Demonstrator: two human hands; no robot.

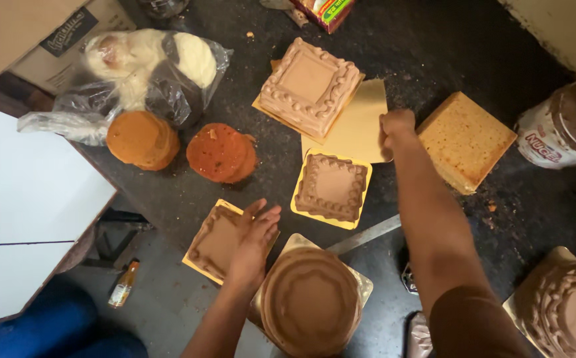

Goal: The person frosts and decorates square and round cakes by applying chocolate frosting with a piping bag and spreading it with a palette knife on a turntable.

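Fingers of right hand (pixel 396 126) pinch gold board (pixel 357 126); left hand (pixel 256 235) fingers spread beside iced square cake (pixel 216 240).

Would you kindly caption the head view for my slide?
Left hand rests over a square chocolate cake; right hand touches a bare gold board among frosted cakes.

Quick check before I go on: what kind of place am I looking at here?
Probably a small bakery or home cake-making counter. Several chocolate-frosted cakes sit on gold boards on a dark countertop, beside an unfrosted square sponge and bare round layers. The right hand touches a gold board.
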